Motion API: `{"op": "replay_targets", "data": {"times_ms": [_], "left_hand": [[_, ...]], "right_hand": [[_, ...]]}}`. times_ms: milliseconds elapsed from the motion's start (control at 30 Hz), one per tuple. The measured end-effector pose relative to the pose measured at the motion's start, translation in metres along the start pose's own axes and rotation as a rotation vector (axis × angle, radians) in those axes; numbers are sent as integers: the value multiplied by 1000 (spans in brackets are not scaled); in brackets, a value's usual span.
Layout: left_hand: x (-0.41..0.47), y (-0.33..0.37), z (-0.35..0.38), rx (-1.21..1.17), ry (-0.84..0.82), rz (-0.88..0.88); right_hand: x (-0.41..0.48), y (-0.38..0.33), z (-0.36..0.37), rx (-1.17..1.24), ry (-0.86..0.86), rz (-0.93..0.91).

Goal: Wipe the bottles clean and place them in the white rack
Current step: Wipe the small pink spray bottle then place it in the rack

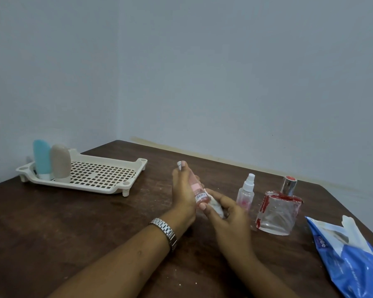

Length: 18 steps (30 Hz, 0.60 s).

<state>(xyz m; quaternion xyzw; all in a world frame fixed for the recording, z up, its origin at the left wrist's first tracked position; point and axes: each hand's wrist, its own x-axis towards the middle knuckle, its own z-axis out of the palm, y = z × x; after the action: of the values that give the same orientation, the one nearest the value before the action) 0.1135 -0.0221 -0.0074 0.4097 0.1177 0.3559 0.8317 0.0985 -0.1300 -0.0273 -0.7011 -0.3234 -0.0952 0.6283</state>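
While right fingers (pixel 221 198) pinch a wipe (pixel 216 207), left fingers (pixel 184 176) grip the bottle (pixel 198 191), cap far-left.

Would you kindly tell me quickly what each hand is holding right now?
Left hand: closed around the pink bottle.
Right hand: closed on a white wipe.

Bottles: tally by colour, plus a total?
Blue bottle: 1
Beige bottle: 1
Pink bottle: 1
Clear, the spray bottle and the square bottle: 2
Total: 5
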Motion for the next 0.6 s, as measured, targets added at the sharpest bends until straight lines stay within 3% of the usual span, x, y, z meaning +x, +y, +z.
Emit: {"op": "replay_targets", "data": {"times_ms": [133,267,433,600], "left_hand": [[-1,-1,1,63,93,183],[0,-3,-2,164,142,276],[2,0,-4,256,175,275],[1,3,0,227,157,71]], "right_hand": [[-8,-8,8,308,-71,233],[-13,-11,12,414,-98,331],[-12,-9,10,197,-32,220],[-8,-15,3,-106,55,-25]]}}
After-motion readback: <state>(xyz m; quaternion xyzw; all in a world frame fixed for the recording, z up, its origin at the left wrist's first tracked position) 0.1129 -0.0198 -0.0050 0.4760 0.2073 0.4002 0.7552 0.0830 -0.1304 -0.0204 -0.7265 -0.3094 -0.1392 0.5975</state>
